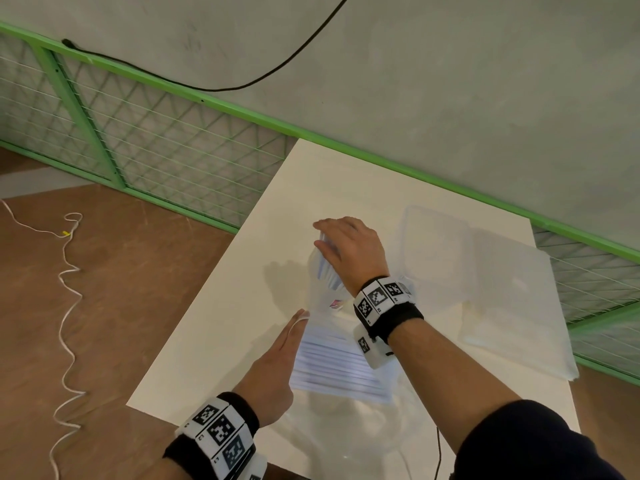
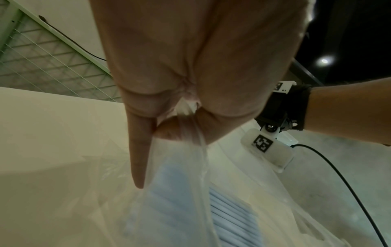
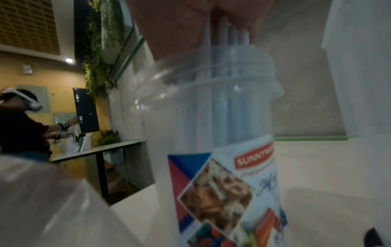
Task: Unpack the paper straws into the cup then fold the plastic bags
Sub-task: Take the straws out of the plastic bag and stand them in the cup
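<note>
Near the centre of the head view we saw the right hand (image 1: 349,251) with its fingers curled round a bunch of pale blue paper straws (image 1: 327,268), gripping them at their upper ends. In the right wrist view those straws (image 3: 224,70) ran down from the fingers into a clear plastic cup (image 3: 211,117), which stood upright on the white table (image 1: 221,323) and carried a printed label (image 3: 228,192) on its lower half. In the head view the cup (image 1: 320,296) was mostly hidden under the hand and wrist.

Lower in the head view, left of centre, the left hand (image 1: 277,368) lay along the left edge of a clear plastic bag (image 1: 339,368). From there its fingers looked straight; the left wrist view showed thumb and a finger pinching a gathered fold of the bag's film (image 2: 186,117), while another finger (image 2: 139,158) pointed straight down beside it. More straws (image 2: 230,217) lay side by side inside that bag, at the lower middle of that view.

At the right of the head view a flat stack of plastic bags (image 1: 512,306) lay on the table, apart from both hands. A green mesh fence (image 1: 156,147) ran across the upper left behind the table, and a white cord (image 1: 65,289) wound over the brown floor (image 1: 138,271) at the left.
</note>
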`<action>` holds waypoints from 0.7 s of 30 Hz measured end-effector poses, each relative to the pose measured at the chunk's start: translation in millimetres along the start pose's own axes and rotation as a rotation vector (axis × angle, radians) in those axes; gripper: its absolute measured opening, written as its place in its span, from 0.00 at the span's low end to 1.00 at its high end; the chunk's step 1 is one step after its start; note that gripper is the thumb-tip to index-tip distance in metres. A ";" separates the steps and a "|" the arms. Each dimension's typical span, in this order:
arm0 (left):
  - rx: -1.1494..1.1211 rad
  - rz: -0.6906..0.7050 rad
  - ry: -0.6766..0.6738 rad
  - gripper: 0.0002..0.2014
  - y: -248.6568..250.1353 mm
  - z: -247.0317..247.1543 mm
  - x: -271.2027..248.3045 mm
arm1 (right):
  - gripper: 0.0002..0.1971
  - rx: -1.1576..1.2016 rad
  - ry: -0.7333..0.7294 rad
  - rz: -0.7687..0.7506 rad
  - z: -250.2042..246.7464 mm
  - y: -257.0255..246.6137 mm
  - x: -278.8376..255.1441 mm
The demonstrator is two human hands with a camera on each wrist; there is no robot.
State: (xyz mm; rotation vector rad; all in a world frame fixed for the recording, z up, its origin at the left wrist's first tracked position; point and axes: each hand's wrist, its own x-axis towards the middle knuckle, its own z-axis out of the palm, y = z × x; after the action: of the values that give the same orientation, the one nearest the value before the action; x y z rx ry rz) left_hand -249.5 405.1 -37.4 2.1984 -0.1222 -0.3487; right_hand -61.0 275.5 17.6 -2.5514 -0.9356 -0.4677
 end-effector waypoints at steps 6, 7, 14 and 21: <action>-0.005 -0.013 0.007 0.53 1.9 -2.1 0.3 | 0.21 -0.144 -0.134 -0.008 -15.4 -2.3 -3.4; -0.003 -0.016 0.008 0.53 2.6 -2.4 0.9 | 0.23 -0.158 -0.140 0.012 -20.8 -5.8 -4.7; -0.031 -0.047 -0.009 0.55 1.6 -1.6 1.0 | 0.17 0.120 0.176 -0.159 -56.4 -58.6 -54.6; -0.063 -0.016 -0.031 0.55 1.0 2.7 3.3 | 0.16 -0.064 -0.742 0.111 -6.3 -73.8 -155.7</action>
State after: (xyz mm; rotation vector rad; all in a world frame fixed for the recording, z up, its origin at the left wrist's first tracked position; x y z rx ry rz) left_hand -247.1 401.6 -38.8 2.1329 -0.1094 -0.3906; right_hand -223.9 240.4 -26.4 -2.8509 -0.9952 0.5345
